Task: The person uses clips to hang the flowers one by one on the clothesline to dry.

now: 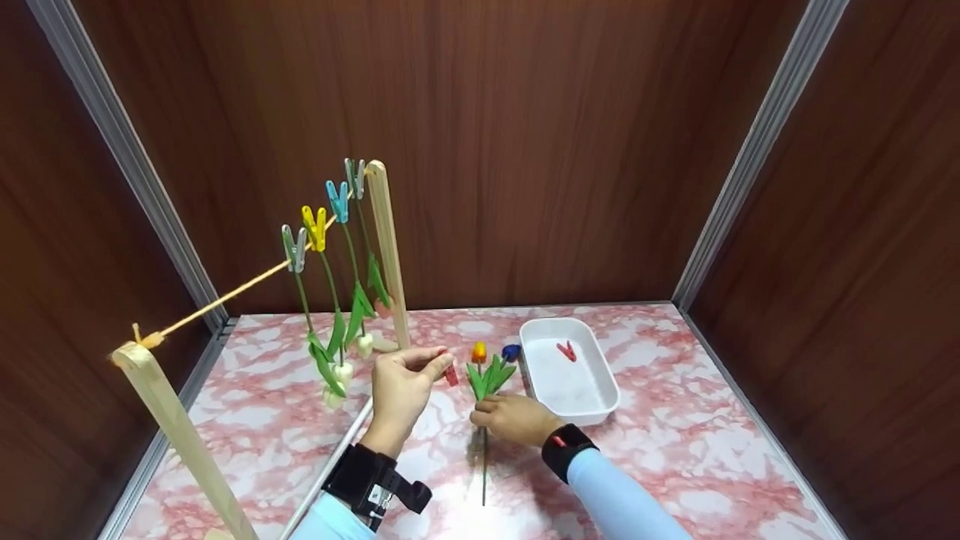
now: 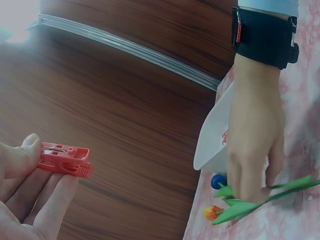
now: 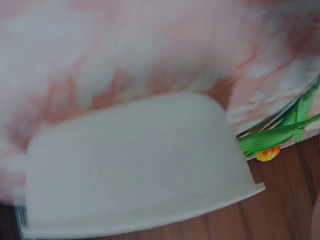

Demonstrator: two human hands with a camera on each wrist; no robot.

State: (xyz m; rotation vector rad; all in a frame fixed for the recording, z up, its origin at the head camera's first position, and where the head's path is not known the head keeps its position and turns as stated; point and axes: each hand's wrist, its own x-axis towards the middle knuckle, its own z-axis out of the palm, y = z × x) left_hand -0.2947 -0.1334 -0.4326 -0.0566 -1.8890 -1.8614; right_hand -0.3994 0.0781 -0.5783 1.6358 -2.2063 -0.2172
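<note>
My left hand (image 1: 405, 386) pinches a red clothespin (image 1: 451, 375) between thumb and fingers, above the table. In the left wrist view that clothespin (image 2: 66, 159) points away from the fingertips. Lower and to the right, my right hand (image 1: 517, 418) has its fingers curled at the green stem of an orange tulip (image 1: 479, 352). The blue tulip (image 1: 511, 352) lies beside it, leaves overlapping; I cannot tell whether its stem is in the grip too. In the right wrist view, the orange bloom (image 3: 268, 153) shows past the tub's corner, and the hand is nearly out of frame.
A white tub (image 1: 570, 409) with one red clothespin (image 1: 567, 351) in it stands right of the tulips. At left, a string (image 1: 225, 298) runs between two wooden posts (image 1: 180, 435). Grey, yellow and blue clothespins on it hold several flowers head down. Brown panels surround the marbled table (image 1: 697, 450).
</note>
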